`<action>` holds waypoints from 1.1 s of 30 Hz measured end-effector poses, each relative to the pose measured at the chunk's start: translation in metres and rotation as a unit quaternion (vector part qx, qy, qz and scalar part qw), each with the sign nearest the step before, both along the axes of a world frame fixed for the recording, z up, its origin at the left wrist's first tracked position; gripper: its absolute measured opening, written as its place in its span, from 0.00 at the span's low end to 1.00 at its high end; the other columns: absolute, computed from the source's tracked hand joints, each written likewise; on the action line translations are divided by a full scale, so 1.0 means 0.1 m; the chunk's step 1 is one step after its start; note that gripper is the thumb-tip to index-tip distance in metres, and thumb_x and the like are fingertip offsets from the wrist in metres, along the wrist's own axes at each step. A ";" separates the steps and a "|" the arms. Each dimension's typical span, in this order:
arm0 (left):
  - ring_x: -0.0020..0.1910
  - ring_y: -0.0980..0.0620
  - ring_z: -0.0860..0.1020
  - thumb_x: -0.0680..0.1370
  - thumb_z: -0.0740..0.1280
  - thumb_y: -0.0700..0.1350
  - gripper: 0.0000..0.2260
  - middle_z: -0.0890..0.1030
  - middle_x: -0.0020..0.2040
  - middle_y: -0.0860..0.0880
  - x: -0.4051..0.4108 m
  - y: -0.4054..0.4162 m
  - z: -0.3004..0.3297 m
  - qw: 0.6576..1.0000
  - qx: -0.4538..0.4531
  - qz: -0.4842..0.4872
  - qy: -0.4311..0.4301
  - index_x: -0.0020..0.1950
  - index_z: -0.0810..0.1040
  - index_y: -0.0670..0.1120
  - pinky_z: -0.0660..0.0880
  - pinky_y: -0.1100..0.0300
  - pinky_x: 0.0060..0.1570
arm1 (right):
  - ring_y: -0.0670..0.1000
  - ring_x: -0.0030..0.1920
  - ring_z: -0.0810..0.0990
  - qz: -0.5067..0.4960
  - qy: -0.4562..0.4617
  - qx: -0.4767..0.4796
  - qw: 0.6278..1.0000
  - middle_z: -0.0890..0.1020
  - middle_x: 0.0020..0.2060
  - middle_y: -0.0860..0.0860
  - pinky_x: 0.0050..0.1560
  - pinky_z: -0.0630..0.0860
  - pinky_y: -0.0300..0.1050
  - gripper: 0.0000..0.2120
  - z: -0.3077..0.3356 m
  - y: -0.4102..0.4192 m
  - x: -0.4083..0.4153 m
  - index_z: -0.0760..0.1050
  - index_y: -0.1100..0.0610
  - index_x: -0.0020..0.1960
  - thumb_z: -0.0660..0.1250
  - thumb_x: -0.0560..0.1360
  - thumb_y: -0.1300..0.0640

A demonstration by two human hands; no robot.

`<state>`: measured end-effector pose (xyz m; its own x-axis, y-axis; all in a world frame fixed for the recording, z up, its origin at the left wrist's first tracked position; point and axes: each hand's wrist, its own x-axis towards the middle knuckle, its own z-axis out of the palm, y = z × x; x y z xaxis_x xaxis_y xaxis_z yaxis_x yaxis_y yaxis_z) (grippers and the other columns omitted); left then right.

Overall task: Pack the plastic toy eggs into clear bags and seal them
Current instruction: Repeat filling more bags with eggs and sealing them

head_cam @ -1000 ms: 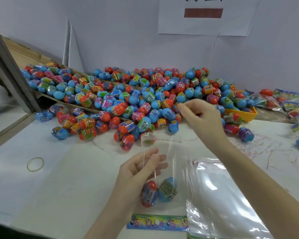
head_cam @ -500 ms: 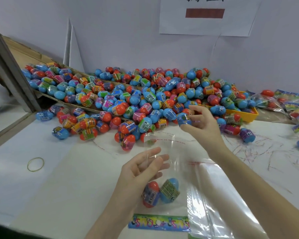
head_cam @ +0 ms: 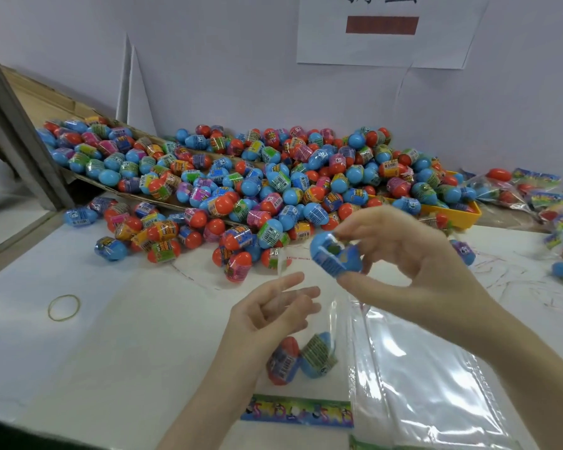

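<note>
The right hand (head_cam: 400,254) held a blue egg (head_cam: 335,254) between the thumb and the curled fingers, just above the open mouth of the clear bag (head_cam: 325,306). The left hand (head_cam: 267,316) kept the mouth of this bag with its thumb and fingers, which were only lightly bent. Two eggs (head_cam: 301,358), one red and one blue, lay at the bottom of the bag, above its coloured header strip (head_cam: 298,412). A stack of empty bags (head_cam: 420,378) lay just beside it on the white table (head_cam: 111,336). The big pile of eggs (head_cam: 257,183) was behind, near a yellow tray (head_cam: 462,219). A rubber band (head_cam: 64,307) lay apart on the left.
</note>
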<state>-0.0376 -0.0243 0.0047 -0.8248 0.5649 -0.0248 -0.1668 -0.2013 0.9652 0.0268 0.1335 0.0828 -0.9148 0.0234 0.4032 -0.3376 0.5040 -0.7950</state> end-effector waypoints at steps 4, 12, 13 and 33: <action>0.47 0.51 0.83 0.58 0.71 0.53 0.25 0.85 0.47 0.50 0.00 -0.01 0.02 1.000 0.004 -0.006 0.005 0.54 0.78 0.48 0.77 0.66 0.41 | 0.42 0.43 0.73 -0.041 0.002 0.282 0.958 0.77 0.53 0.45 0.48 0.72 0.36 0.16 0.01 -0.02 -0.05 0.75 0.52 0.60 0.68 0.73 0.60; 0.39 0.59 0.82 0.60 0.70 0.48 0.19 0.85 0.40 0.53 0.04 0.00 0.05 0.999 0.010 -0.013 0.033 0.50 0.78 0.50 0.75 0.71 0.37 | 0.38 0.50 0.58 0.009 -0.062 0.464 0.884 0.73 0.53 0.38 0.45 0.52 0.38 0.18 0.12 -0.08 -0.20 0.63 0.42 0.66 0.60 0.77 0.52; 0.38 0.60 0.82 0.61 0.70 0.47 0.18 0.85 0.39 0.53 0.04 0.00 0.05 0.999 0.010 -0.012 0.036 0.50 0.78 0.50 0.75 0.71 0.37 | 0.34 0.48 0.56 0.016 -0.065 0.450 0.890 0.73 0.50 0.36 0.44 0.51 0.37 0.17 0.10 -0.08 -0.21 0.65 0.42 0.64 0.62 0.76 0.50; 0.43 0.56 0.83 0.64 0.67 0.47 0.16 0.85 0.43 0.51 0.01 0.00 -0.01 0.999 -0.012 0.043 0.001 0.52 0.78 0.47 0.78 0.67 0.38 | 0.51 0.59 0.67 -0.035 -0.017 0.426 0.904 0.72 0.64 0.47 0.59 0.59 0.42 0.24 -0.57 -0.01 -1.21 0.68 0.49 0.68 0.66 0.74 0.60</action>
